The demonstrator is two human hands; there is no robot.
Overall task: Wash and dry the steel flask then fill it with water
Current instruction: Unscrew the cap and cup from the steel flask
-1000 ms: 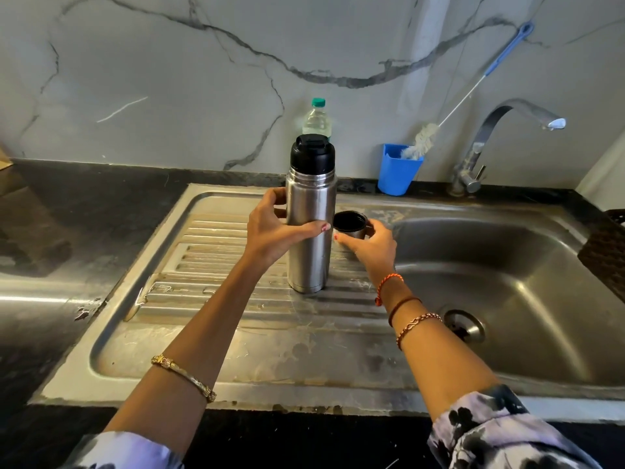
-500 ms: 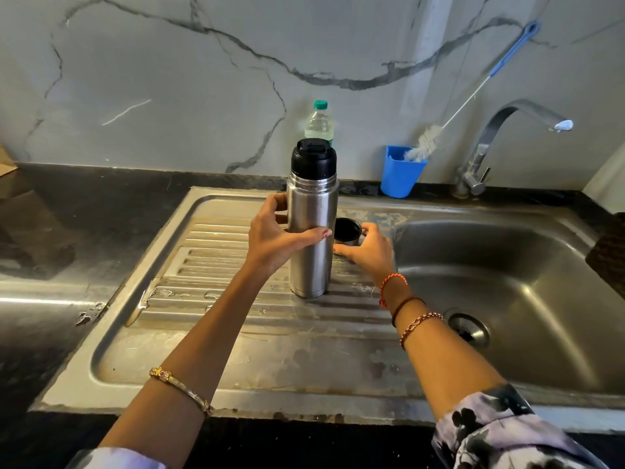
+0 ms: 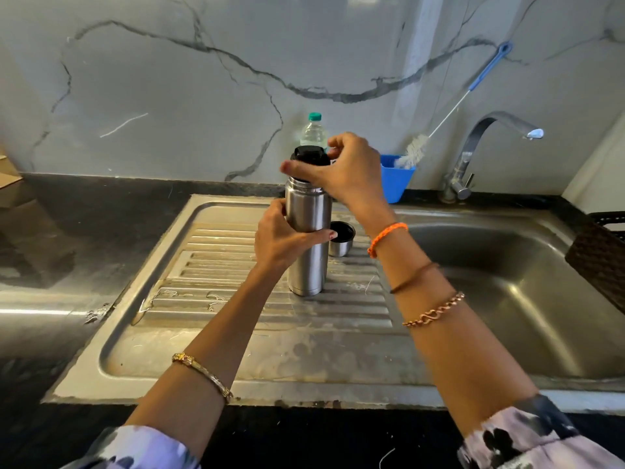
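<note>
Just above the middle of the frame, a tall cylindrical brushed-steel flask stands upright on the ribbed steel draining board of the sink. The left hand grasps its body — fingers behind, thumb across the front. The right hand comes in from above and curls around the flask's black plastic stopper, thumb in front. Just right of the flask's lower half sits its small steel cup lid, mouth up. Behind, against the marble wall, stand a clear plastic bottle with a green cap and a blue tub holding a long bottle brush. A curved steel tap rises at upper right.
</note>
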